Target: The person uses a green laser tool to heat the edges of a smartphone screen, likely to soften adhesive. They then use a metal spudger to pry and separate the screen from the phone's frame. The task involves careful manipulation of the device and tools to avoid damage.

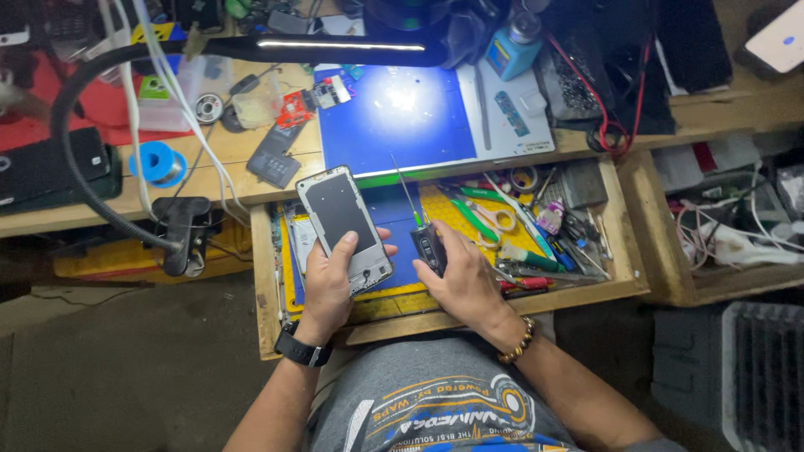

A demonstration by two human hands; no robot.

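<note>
- Left hand (328,280) wrapped around an opened phone (344,224), thumb laid across its dark inner face, phone tilted up over the open drawer (266,276).
- Right hand (463,276) clenched on a dark-handled precision screwdriver (416,224), thin shaft pointing up and away, tip free in the air just right of the phone.
- Step in hand, by the look of it: phone steadied, driver held off, not yet seated on any screw.
- Calls for a small tilt of the right wrist to bring the tip onto the frame, left grip kept firm.
- Both forearms rising from the lap, wrists close together, watch on the left, bead bracelet on the right.
- Under the hands: yellow and blue mats in the drawer; tweezers and green-handled cutters (476,219) to the right.
- Farther off: blue work mat (394,134) on the tabletop (230,151), lit by a lamp bar (339,47).
</note>
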